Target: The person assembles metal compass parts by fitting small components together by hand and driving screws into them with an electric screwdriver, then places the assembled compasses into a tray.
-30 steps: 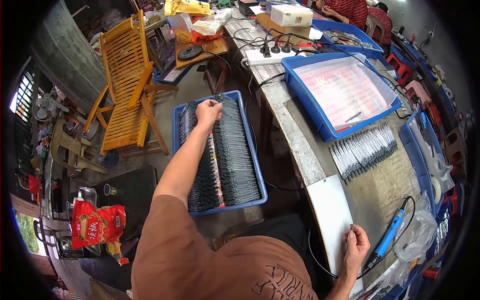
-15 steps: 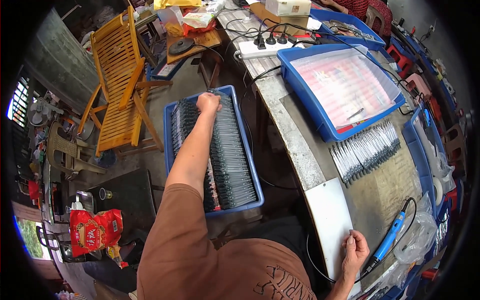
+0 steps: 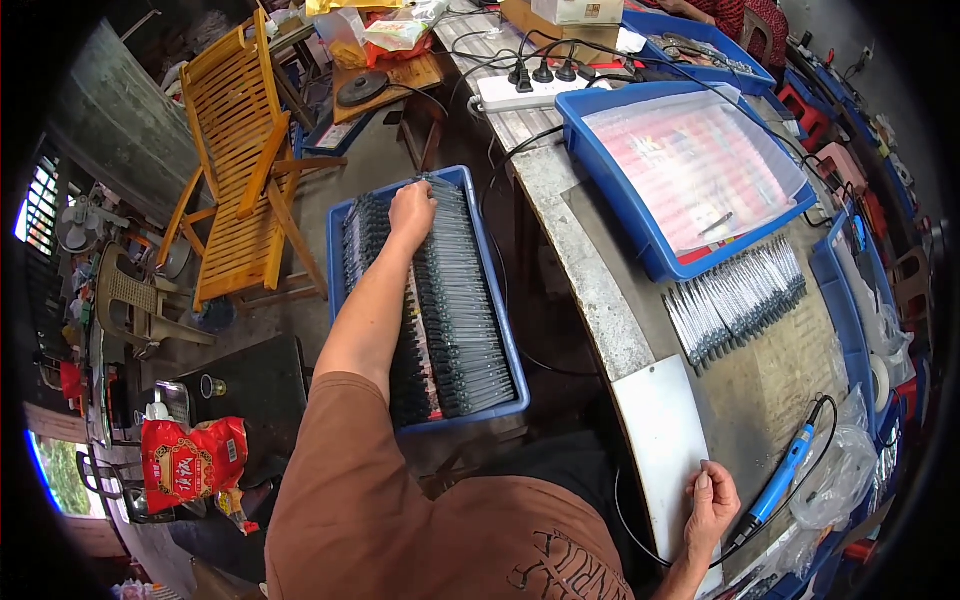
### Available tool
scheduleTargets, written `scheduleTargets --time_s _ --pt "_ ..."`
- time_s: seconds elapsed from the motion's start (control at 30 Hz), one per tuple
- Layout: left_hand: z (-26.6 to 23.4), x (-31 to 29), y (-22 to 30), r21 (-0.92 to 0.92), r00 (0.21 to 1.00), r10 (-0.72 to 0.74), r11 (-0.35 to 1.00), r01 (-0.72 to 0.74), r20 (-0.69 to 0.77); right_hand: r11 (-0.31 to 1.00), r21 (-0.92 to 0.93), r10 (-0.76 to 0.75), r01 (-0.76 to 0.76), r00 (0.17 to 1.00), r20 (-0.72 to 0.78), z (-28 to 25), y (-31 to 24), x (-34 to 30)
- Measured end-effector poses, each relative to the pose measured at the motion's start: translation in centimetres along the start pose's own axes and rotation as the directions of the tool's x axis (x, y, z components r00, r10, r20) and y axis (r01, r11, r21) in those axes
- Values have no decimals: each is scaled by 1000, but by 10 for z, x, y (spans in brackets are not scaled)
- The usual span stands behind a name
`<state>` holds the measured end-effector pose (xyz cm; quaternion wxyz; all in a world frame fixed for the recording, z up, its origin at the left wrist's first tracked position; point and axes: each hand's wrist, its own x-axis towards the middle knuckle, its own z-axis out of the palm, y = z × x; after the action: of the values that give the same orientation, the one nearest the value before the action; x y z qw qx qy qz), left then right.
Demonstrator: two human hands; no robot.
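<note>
My left hand (image 3: pixel 412 212) is closed at the far end of a blue crate (image 3: pixel 512 395), over rows of thin clear pens (image 3: pixel 462 310) with dark ends. What its fingers grip is hidden beneath the hand. My right hand (image 3: pixel 712 508) rests at the table's near edge, on a white board (image 3: pixel 655 420); its fingers are curled against the thumb, and nothing shows in them. Just right of it lies a blue corded electric screwdriver (image 3: pixel 783 472). Farther up the table, more pens (image 3: pixel 735 300) lie side by side in a row.
A blue tray (image 3: pixel 655 245) lined with white sheeting holds one loose pen. Behind it are a white power strip (image 3: pixel 530 92) and trailing cords. To the left stand a wooden folding chair (image 3: pixel 235 170) and a dark low table (image 3: pixel 265 375). Another person (image 3: pixel 725 20) sits at the far end.
My left hand has shifted slightly left and toward me over the pens, staying closed. My right hand has stayed in place.
</note>
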<state>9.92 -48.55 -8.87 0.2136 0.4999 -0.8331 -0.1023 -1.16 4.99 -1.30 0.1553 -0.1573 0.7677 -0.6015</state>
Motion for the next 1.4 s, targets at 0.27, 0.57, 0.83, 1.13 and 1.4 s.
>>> scheduleTargets --time_s 0.27,0.57,0.83,1.13,1.4 --pt "4 -5 -9 -4 999 35 999 -36 -20 1000 -18 15 -15 1000 -8 0 -1 0" --pt "5 -11 -11 127 992 88 989 -77 -87 1000 -26 2 -2 1000 5 1 -1 1" --pt "5 -10 -11 148 995 81 986 -73 -53 999 -39 -10 10 1000 7 2 -1 1" --pt "5 -7 -11 132 993 112 986 -105 -45 1000 -29 12 -12 1000 -9 3 -4 1" --pt "6 -9 -22 69 978 174 983 -167 -111 1000 -25 10 -10 1000 -14 3 -2 1"
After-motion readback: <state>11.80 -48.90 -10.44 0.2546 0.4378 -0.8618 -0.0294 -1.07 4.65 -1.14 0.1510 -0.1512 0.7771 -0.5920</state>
